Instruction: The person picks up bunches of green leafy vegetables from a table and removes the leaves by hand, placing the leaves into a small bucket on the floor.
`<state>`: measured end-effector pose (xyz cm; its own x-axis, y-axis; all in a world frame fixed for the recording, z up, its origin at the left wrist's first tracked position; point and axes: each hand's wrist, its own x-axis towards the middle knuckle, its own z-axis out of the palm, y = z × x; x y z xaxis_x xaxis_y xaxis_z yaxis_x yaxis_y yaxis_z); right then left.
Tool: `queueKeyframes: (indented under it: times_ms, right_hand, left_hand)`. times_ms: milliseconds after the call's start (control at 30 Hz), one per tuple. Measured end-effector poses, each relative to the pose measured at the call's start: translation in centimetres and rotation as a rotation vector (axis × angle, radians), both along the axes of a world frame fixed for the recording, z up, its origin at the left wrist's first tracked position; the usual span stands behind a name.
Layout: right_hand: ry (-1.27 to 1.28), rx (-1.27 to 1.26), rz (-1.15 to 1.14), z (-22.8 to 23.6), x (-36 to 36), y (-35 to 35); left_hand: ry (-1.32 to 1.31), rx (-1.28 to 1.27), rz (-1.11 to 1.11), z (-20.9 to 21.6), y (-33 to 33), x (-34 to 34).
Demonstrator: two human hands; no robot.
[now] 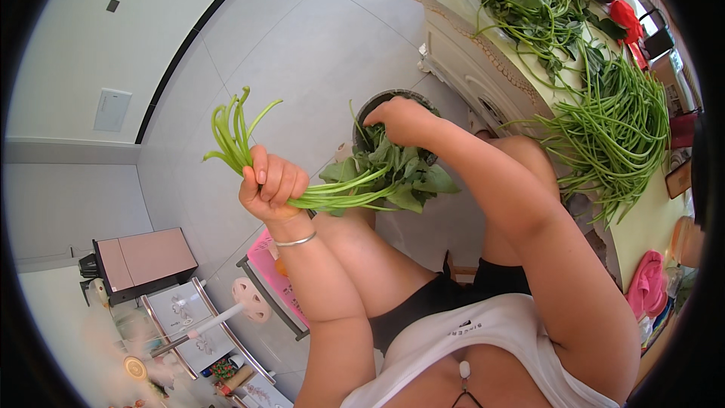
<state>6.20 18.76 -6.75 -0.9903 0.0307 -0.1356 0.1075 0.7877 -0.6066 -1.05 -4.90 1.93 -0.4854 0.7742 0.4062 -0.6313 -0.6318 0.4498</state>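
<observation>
My left hand is wrapped round a bunch of long green leaf stalks, which look like sweet potato greens. Their bare ends fan out above the fist, while the broad dark leaves hang to the right, by the rim of a dark bucket. Over that bucket is my right hand, its fingers curled together; what they hold, if anything, is hidden. More leaves lie inside the bucket, between my knees on the floor.
At the right, a table with a lace-edged cloth carries a large heap of stripped stalks and a leafy pile. A phone and pink cloth lie along it. A pink basket stands left of my leg.
</observation>
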Motion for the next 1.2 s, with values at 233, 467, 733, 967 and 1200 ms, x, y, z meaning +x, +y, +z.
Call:
queueKeyframes:
  times_ms: [233, 467, 733, 967, 1200]
  right_hand:
    - [-0.309, -0.021, -0.008, -2.1, -2.0, 0.0]
    - [-0.275, -0.406, -0.177, -10.7, -3.9, -3.1]
    - [-0.458, -0.499, -0.213, -13.6, -5.9, -6.8]
    - [0.024, -0.675, -0.561, -14.3, -6.5, -5.6]
    - [0.213, -1.014, -0.383, 3.2, -3.6, -2.3]
  left_hand:
    - [0.012, -0.020, -0.058, 0.1, -1.2, 0.0]
    - [0.014, -0.124, -0.035, -0.3, -1.4, 0.3]
    - [-0.019, -0.232, 0.025, -0.3, -1.7, 0.2]
    - [-0.108, -0.336, 0.138, -0.4, -1.6, 0.0]
    - [-0.233, -0.487, 0.258, -0.4, 0.4, 0.5]
